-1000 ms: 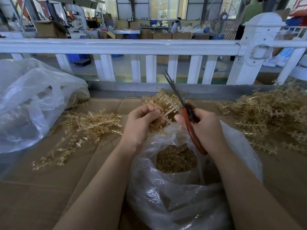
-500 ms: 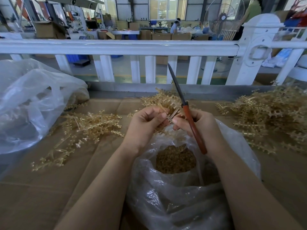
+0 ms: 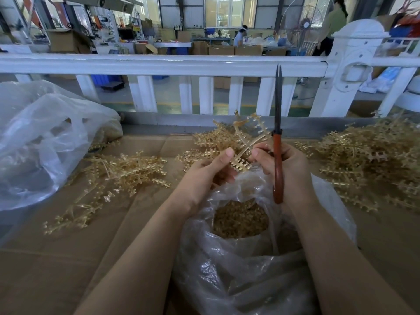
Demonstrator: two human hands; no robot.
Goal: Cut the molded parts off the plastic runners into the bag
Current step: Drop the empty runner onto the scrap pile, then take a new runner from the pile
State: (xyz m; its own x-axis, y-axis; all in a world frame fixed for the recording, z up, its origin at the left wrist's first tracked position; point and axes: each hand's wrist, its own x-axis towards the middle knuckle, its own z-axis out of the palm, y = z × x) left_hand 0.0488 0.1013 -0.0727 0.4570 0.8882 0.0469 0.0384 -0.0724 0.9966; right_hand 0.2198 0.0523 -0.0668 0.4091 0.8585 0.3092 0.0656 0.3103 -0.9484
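Runner: a pale amber, see-through plastic runner [image 3: 246, 142] held just above the mouth of the bag; thin crossing stems with short comb-like teeth along them, its upper end rising past the hands toward the fence.
Left hand: the left hand [image 3: 209, 172] pinches the runner's lower part between thumb and curled fingers.
Right hand: the right hand [image 3: 288, 169] is wrapped around the scissors, its thumb also touching the runner.
Scissors: the scissors [image 3: 277, 137] stand nearly upright, orange handles in the palm, dark blades together and pointing up.
Bag: a clear plastic bag [image 3: 238, 269] between the forearms, open at the top, with a heap of small golden cut parts [image 3: 239, 219] inside.
Piles: loose runners lie on the cardboard, one pile on the left [image 3: 113, 176], one on the right [image 3: 368, 160], more behind the hands.
Other bag: a second clear bag [image 3: 43, 142] sits far left.
Fence: a white fence [image 3: 163, 64] runs behind the work surface.
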